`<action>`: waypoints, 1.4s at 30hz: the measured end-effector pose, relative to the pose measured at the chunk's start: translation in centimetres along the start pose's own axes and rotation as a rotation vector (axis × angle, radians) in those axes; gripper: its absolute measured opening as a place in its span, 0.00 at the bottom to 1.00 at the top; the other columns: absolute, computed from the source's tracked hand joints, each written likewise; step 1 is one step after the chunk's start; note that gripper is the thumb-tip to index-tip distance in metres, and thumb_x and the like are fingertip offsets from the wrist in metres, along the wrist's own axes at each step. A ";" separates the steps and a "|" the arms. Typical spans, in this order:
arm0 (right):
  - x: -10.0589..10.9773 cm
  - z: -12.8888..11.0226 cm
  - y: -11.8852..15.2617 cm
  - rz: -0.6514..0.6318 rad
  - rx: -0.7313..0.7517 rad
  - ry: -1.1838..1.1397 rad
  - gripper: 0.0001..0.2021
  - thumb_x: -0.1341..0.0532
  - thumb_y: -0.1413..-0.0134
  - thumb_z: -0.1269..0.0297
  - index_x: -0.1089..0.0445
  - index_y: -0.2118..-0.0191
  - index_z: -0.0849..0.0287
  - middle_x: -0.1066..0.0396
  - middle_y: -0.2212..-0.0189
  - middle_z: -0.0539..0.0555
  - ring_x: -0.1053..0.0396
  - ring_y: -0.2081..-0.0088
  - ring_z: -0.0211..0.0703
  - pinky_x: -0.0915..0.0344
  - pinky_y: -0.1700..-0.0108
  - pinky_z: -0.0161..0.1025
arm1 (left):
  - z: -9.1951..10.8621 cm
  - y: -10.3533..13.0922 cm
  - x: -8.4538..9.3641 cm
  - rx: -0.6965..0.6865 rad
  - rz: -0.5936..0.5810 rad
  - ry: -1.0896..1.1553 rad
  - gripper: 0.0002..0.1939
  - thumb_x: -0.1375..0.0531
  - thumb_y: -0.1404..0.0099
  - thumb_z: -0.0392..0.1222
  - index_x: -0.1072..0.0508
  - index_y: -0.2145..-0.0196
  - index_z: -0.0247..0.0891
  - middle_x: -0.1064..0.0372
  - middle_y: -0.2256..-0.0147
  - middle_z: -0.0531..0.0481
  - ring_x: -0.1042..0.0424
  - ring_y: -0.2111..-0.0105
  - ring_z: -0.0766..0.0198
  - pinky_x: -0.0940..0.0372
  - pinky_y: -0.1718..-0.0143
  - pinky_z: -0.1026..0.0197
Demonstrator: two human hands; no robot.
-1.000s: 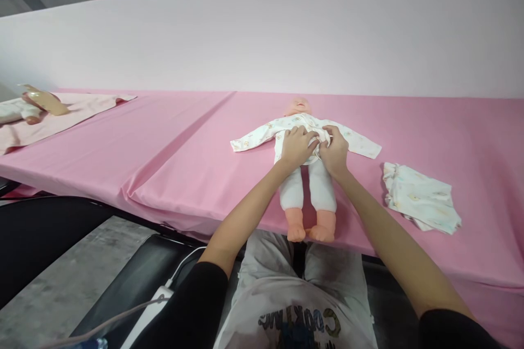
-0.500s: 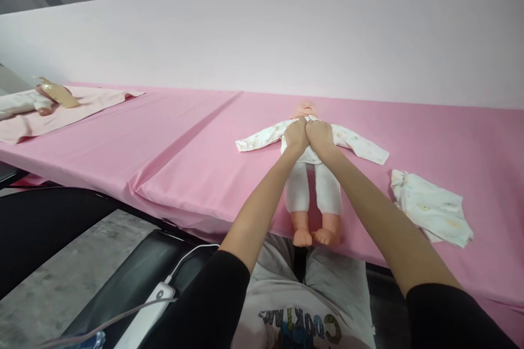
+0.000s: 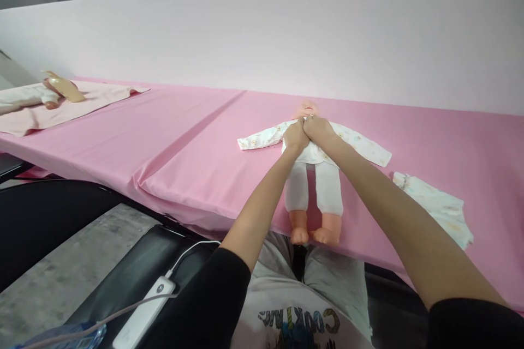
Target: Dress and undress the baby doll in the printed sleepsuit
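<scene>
A baby doll point(image 3: 298, 226) lies on its back on the pink-covered table, feet toward me, in a white printed shirt point(image 3: 360, 144) with both sleeves spread out. My left hand point(image 3: 295, 136) and my right hand point(image 3: 318, 130) meet at the shirt's neckline, just below the doll's chin. The fingers of both are closed on the shirt's upper front; the fingertips are mostly hidden. Right of the doll, a folded printed garment point(image 3: 444, 204) lies partly behind my right forearm.
At the far left, another doll's limb point(image 3: 27, 97) and a yellowish pump bottle point(image 3: 65, 87) rest on a light pink cloth point(image 3: 102, 95). A white power bank point(image 3: 145, 311) with cables sits on a black chair point(image 3: 151, 251). Behind the table point(image 3: 196, 158) stands a white partition point(image 3: 286, 38).
My right hand has shifted slightly up and left at the neckline, and its forearm now covers part of the folded garment. The camera view has tilted a little.
</scene>
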State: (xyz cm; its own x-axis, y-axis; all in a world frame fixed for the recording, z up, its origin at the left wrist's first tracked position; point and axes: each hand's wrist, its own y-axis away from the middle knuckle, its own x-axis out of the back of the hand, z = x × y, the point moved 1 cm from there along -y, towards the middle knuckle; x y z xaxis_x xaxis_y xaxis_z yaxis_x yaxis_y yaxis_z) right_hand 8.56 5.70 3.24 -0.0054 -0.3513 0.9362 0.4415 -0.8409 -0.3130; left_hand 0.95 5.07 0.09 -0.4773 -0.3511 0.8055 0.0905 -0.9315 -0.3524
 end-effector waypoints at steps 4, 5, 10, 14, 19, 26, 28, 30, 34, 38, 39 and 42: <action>-0.7 1.7 1.0 0.106 -0.177 -0.310 0.09 0.45 0.51 0.78 0.27 0.69 0.68 0.27 0.68 0.62 0.30 0.64 0.47 0.38 0.61 0.38 | 0.3 0.0 0.1 0.045 -0.005 0.014 0.15 0.56 0.32 0.43 0.34 0.55 0.40 0.26 0.61 0.43 0.27 0.58 0.54 0.38 0.61 0.59; -1.1 2.1 1.3 0.163 -0.248 -0.465 0.07 0.43 0.53 0.77 0.28 0.72 0.66 0.27 0.70 0.59 0.30 0.65 0.45 0.38 0.61 0.37 | 0.3 0.0 0.1 0.049 -0.008 0.017 0.15 0.57 0.31 0.44 0.34 0.55 0.40 0.26 0.61 0.43 0.27 0.58 0.54 0.38 0.61 0.59; -3.1 3.2 2.3 0.367 -0.550 -1.018 0.02 0.37 0.61 0.71 0.28 0.77 0.63 0.28 0.75 0.51 0.32 0.70 0.39 0.38 0.63 0.34 | 0.7 0.1 -0.1 0.024 -0.010 0.023 0.15 0.56 0.31 0.44 0.34 0.55 0.40 0.27 0.60 0.42 0.28 0.57 0.55 0.38 0.60 0.58; -3.7 3.8 1.9 0.334 -0.655 -1.093 0.04 0.36 0.64 0.70 0.32 0.82 0.61 0.36 0.84 0.47 0.38 0.77 0.36 0.42 0.70 0.34 | 0.7 0.2 -0.1 0.025 -0.011 0.033 0.16 0.58 0.31 0.44 0.34 0.55 0.40 0.27 0.60 0.42 0.28 0.57 0.55 0.38 0.59 0.58; -3.8 4.2 2.2 0.287 -0.670 -1.246 0.06 0.35 0.65 0.69 0.34 0.82 0.61 0.37 0.84 0.46 0.39 0.78 0.35 0.43 0.72 0.33 | 0.5 0.2 -0.2 0.024 -0.010 0.048 0.16 0.58 0.31 0.44 0.34 0.55 0.40 0.27 0.60 0.43 0.28 0.57 0.55 0.38 0.59 0.58; -3.8 3.4 2.9 0.348 -0.510 -1.123 0.03 0.37 0.63 0.68 0.32 0.79 0.61 0.30 0.76 0.49 0.33 0.69 0.39 0.39 0.62 0.36 | 0.5 0.3 -0.2 0.017 0.009 0.044 0.14 0.56 0.31 0.44 0.34 0.56 0.40 0.27 0.60 0.44 0.28 0.58 0.56 0.38 0.61 0.60; -4.1 3.4 2.9 0.358 -0.548 -1.151 0.04 0.37 0.63 0.67 0.32 0.79 0.61 0.31 0.76 0.49 0.34 0.70 0.38 0.39 0.63 0.36 | 0.5 0.4 -0.1 0.012 0.008 0.041 0.14 0.56 0.31 0.44 0.34 0.56 0.40 0.27 0.60 0.44 0.28 0.58 0.56 0.38 0.61 0.60; -4.3 3.6 2.9 0.342 -0.596 -1.150 0.05 0.37 0.62 0.67 0.34 0.79 0.61 0.33 0.77 0.49 0.35 0.71 0.38 0.40 0.65 0.36 | 0.6 0.4 0.0 0.011 0.008 0.040 0.15 0.56 0.31 0.44 0.33 0.56 0.39 0.27 0.60 0.44 0.28 0.58 0.56 0.38 0.60 0.60; -3.7 3.9 3.2 0.392 -0.755 -0.949 0.05 0.41 0.57 0.71 0.40 0.77 0.58 0.38 0.78 0.47 0.38 0.72 0.39 0.41 0.64 0.36 | 0.7 0.5 0.1 0.004 0.007 0.053 0.16 0.57 0.31 0.43 0.33 0.55 0.40 0.27 0.59 0.43 0.28 0.57 0.56 0.38 0.59 0.59; -2.7 3.2 2.6 0.386 -0.756 -0.652 0.06 0.46 0.56 0.76 0.38 0.70 0.60 0.35 0.71 0.53 0.37 0.67 0.43 0.41 0.60 0.39 | 0.6 0.5 0.2 0.004 0.002 0.071 0.15 0.56 0.31 0.42 0.33 0.56 0.40 0.27 0.59 0.43 0.28 0.57 0.56 0.38 0.60 0.59; -2.5 3.0 2.1 0.395 -0.701 -0.586 0.09 0.48 0.56 0.77 0.36 0.67 0.61 0.34 0.67 0.55 0.37 0.64 0.45 0.42 0.59 0.39 | 0.6 0.6 0.2 0.007 0.005 0.071 0.15 0.56 0.31 0.43 0.33 0.56 0.40 0.27 0.58 0.44 0.28 0.57 0.56 0.38 0.60 0.59; -2.5 2.2 0.0 0.464 -0.500 -0.502 0.16 0.52 0.54 0.79 0.35 0.60 0.63 0.33 0.60 0.59 0.37 0.59 0.47 0.42 0.56 0.41 | 0.4 0.6 0.3 0.019 0.022 0.071 0.15 0.56 0.31 0.43 0.33 0.57 0.40 0.27 0.58 0.45 0.28 0.57 0.57 0.38 0.60 0.60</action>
State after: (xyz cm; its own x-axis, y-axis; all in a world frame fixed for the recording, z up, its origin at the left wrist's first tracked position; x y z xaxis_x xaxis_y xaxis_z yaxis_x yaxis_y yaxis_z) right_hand 10.60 7.49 1.28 0.5297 -0.5804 0.6185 -0.1486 -0.7814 -0.6061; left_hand 1.21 4.37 0.31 -0.5355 -0.3641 0.7620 0.1173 -0.9256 -0.3599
